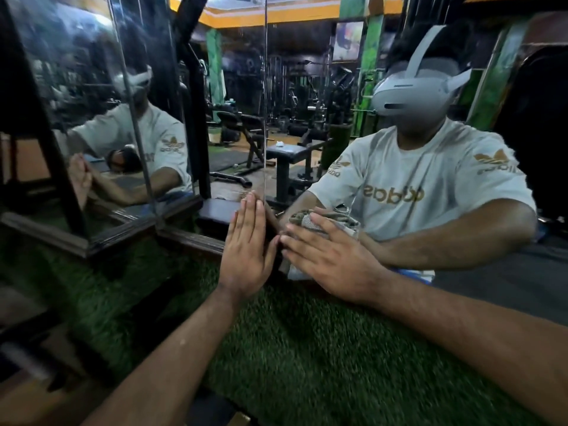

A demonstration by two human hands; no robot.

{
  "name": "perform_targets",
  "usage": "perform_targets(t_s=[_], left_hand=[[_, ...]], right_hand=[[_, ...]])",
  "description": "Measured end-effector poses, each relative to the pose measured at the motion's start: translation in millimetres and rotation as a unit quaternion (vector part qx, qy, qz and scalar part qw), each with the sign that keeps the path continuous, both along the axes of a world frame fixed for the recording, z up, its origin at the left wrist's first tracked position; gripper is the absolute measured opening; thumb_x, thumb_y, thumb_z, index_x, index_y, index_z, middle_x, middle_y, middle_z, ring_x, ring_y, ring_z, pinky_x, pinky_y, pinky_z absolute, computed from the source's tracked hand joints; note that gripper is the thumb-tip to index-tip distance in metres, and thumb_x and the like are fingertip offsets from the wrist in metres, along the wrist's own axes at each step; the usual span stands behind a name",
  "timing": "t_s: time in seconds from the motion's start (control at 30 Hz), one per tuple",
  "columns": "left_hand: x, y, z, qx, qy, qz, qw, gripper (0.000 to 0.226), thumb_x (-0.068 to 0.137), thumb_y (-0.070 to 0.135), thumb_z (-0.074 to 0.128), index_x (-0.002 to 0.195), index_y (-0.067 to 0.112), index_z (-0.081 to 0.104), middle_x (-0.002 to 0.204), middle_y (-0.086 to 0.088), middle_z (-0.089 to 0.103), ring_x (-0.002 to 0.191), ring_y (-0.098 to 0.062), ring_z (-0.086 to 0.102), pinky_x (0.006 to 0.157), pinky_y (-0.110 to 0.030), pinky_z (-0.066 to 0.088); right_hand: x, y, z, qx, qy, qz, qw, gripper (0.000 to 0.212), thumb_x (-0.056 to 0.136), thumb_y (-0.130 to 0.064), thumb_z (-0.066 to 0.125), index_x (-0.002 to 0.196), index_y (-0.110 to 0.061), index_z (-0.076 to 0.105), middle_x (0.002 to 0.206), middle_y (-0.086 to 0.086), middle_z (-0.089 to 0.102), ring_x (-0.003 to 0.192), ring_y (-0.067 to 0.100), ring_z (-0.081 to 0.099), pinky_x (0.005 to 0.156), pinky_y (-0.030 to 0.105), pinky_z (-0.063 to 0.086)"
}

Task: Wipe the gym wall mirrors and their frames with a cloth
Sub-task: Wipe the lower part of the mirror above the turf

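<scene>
Pressing a crumpled grey-and-white cloth (295,270) flat against the frameless wall mirror (307,87) low down, the right hand (332,259) keeps fingers straight, slightly spread; the left hand (246,256) lies flat beside it, fingers together.

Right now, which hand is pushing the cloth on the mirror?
The right hand. Its flat fingers press the grey cloth against the mirror. The left hand lies bare on the glass, beside the seam.

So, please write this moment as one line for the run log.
left hand: flat on wall mirror glass | right hand: presses crumpled grey cloth on glass | dark wooden frame: untouched
</scene>
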State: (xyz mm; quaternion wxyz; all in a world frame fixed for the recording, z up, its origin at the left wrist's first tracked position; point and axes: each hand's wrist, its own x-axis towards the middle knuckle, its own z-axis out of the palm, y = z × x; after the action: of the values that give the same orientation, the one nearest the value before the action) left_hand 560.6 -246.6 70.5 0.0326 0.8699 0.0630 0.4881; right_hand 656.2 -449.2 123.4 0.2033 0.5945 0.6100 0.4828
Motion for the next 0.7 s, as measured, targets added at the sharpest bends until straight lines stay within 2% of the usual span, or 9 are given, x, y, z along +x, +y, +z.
perform_targets(t_s=[0.07,0.17,0.23,0.37,0.43,0.5,0.57,0.63,0.7], left_hand=[[-3,0,2,-0.019,-0.008,-0.022,1.000,0.066,0.107,0.037,0.033,0.160,0.003,0.016,0.169,-0.014,0.011,0.157,-0.024,0.007,0.128,-0.043,0.011],[-9,-2,8,-0.042,-0.032,-0.047,0.997,0.064,0.103,0.025,0.044,0.160,0.005,0.022,0.168,-0.010,0.017,0.157,-0.021,0.012,0.127,-0.042,0.014],[-10,2,15,-0.041,-0.050,-0.039,0.997,0.065,0.101,0.020,0.049,0.159,0.004,0.025,0.168,-0.010,0.016,0.157,-0.023,0.013,0.127,-0.041,0.014],[-4,17,23,-0.067,-0.056,-0.049,0.995,0.063,0.102,0.021,0.043,0.159,0.001,0.022,0.168,-0.015,0.014,0.157,-0.027,0.010,0.127,-0.046,0.016],[-5,20,22,-0.059,-0.053,-0.065,0.995,0.061,0.105,0.021,0.043,0.159,0.002,0.023,0.168,-0.015,0.015,0.157,-0.026,0.010,0.127,-0.045,0.016],[-10,24,22,-0.052,-0.060,-0.077,0.994,0.059,0.105,0.022,0.045,0.158,0.004,0.027,0.168,-0.013,0.018,0.157,-0.025,0.014,0.127,-0.042,0.017],[-15,36,26,-0.061,-0.072,-0.068,0.993,0.057,0.106,0.026,0.043,0.158,0.007,0.029,0.168,-0.012,0.020,0.156,-0.024,0.014,0.126,-0.041,0.018],[-16,52,31,-0.074,-0.069,-0.052,0.993,0.059,0.106,0.030,0.040,0.159,0.008,0.026,0.169,-0.013,0.015,0.157,-0.024,0.009,0.126,-0.044,0.018],[-14,64,30,-0.054,-0.049,-0.053,0.996,0.061,0.106,0.027,0.042,0.160,0.008,0.023,0.169,-0.014,0.011,0.157,-0.026,0.006,0.126,-0.048,0.017]], right_hand=[[-1,6,29,0.027,-0.001,-0.009,1.000,0.056,0.101,-0.027,0.032,0.153,-0.013,0.047,0.164,0.014,0.037,0.156,0.035,0.027,0.127,0.060,0.007],[-9,21,73,0.157,0.004,-0.055,0.986,0.060,0.099,-0.035,0.036,0.155,-0.013,0.043,0.168,0.016,0.031,0.157,0.036,0.023,0.124,0.063,0.001],[-14,29,71,0.205,0.000,-0.079,0.976,0.062,0.102,-0.040,0.037,0.158,-0.013,0.036,0.171,0.016,0.021,0.159,0.036,0.017,0.123,0.067,-0.002],[-14,36,26,0.107,-0.021,-0.072,0.991,0.066,0.102,-0.035,0.039,0.162,-0.010,0.028,0.172,0.017,0.016,0.159,0.036,0.012,0.124,0.068,-0.004],[-9,32,21,0.040,-0.025,-0.055,0.997,0.065,0.100,-0.032,0.035,0.161,-0.010,0.032,0.171,0.016,0.021,0.159,0.036,0.014,0.125,0.066,-0.003],[-8,32,26,0.039,-0.021,-0.037,0.998,0.064,0.098,-0.032,0.041,0.157,-0.010,0.040,0.169,0.017,0.026,0.158,0.036,0.019,0.126,0.065,0.006],[-9,42,39,0.155,-0.007,-0.035,0.987,0.061,0.097,-0.033,0.054,0.154,-0.012,0.048,0.168,0.018,0.029,0.157,0.037,0.024,0.124,0.067,0.017],[-15,60,53,0.302,0.017,-0.040,0.952,0.058,0.099,-0.036,0.056,0.152,-0.012,0.051,0.166,0.018,0.032,0.155,0.038,0.028,0.121,0.068,0.022],[-21,78,53,0.340,0.025,-0.041,0.939,0.059,0.101,-0.035,0.054,0.154,-0.011,0.047,0.166,0.019,0.031,0.155,0.038,0.027,0.122,0.068,0.020]])
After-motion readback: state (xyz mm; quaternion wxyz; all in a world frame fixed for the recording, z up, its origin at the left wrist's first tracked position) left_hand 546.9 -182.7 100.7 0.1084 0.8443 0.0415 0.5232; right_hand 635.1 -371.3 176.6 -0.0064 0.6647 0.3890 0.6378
